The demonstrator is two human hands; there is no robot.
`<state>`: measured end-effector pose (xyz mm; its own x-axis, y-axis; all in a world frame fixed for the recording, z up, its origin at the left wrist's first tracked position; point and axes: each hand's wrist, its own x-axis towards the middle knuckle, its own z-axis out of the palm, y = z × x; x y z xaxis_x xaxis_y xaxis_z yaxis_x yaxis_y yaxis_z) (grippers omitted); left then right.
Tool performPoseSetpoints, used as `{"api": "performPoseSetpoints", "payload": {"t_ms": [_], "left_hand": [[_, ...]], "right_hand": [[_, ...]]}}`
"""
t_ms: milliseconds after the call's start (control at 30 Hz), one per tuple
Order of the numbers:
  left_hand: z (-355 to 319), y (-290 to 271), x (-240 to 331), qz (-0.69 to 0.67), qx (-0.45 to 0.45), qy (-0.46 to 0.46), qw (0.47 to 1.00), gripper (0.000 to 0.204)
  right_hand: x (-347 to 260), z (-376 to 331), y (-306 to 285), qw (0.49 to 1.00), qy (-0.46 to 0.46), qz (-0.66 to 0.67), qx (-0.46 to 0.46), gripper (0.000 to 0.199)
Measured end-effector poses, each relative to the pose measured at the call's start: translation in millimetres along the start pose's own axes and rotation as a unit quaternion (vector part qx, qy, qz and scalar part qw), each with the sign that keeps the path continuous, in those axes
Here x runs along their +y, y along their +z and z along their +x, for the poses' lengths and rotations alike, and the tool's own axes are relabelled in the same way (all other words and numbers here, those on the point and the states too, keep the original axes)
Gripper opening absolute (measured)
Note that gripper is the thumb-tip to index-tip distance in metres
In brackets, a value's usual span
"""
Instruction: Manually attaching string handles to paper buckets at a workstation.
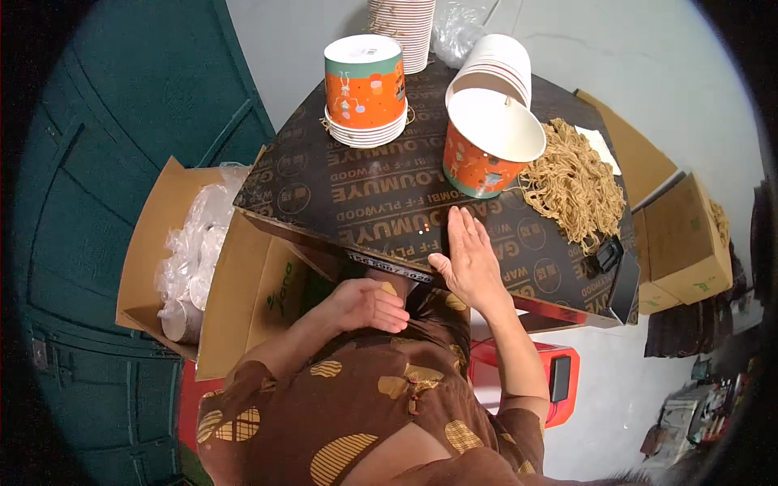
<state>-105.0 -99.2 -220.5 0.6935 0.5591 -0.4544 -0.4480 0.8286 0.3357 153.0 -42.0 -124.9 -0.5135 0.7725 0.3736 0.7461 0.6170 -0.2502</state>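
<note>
My right hand (pixel 472 263) rests at the front part of the dark plywood table (pixel 348 190), fingers stretched out and holding nothing. Just beyond its fingertips an orange and green paper bucket (pixel 478 166) stands upright, white inside. My left hand (pixel 369 306) is held below the table's front edge, above my lap, with its fingers extended and the palm bare. At the far left of the table, a similar bucket (pixel 365 89) sits upside down on a short nested stack. A heap of tan twine (pixel 575 190) lies right of the upright bucket.
Behind are a tall bucket stack (pixel 409 36), nested white buckets (pixel 504 58) lying tilted, and clear plastic wrap (pixel 456 34). A small black object (pixel 606 256) sits near the right edge. Cardboard boxes (pixel 243 283) flank the table; a red stool (pixel 567 409) holds a black device (pixel 559 378).
</note>
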Motion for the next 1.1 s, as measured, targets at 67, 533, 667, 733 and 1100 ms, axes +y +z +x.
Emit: {"api": "performPoseSetpoints", "payload": {"t_ms": [67, 533, 667, 733, 1100], "left_hand": [[17.9, -0.1, -2.7, -0.093, 0.075, -0.040, 0.992, 0.064], [63.0, -9.4, -18.2, -0.150, -0.160, 0.180, 0.959, 0.046], [66.6, -23.8, -22.9, -0.104, -0.224, 0.219, 0.944, 0.048], [64.4, -18.8, -26.5, -0.084, -0.253, 0.261, 0.928, 0.044], [29.4, 34.4, -32.0, 0.101, 0.015, 0.372, 0.923, 0.045]], "right_hand": [[1.3, 4.8, 5.0, 1.000, -0.018, 0.016, -0.009, 0.083], [-47.3, 1.8, 17.0, 0.989, -0.110, 0.096, 0.009, 0.088], [-60.4, -7.7, 17.7, 0.984, -0.118, 0.133, -0.010, 0.092], [-66.9, -11.3, 18.0, 0.982, -0.116, 0.150, -0.020, 0.096], [-79.5, -17.1, -1.0, 0.971, -0.130, 0.203, 0.007, 0.082]]}}
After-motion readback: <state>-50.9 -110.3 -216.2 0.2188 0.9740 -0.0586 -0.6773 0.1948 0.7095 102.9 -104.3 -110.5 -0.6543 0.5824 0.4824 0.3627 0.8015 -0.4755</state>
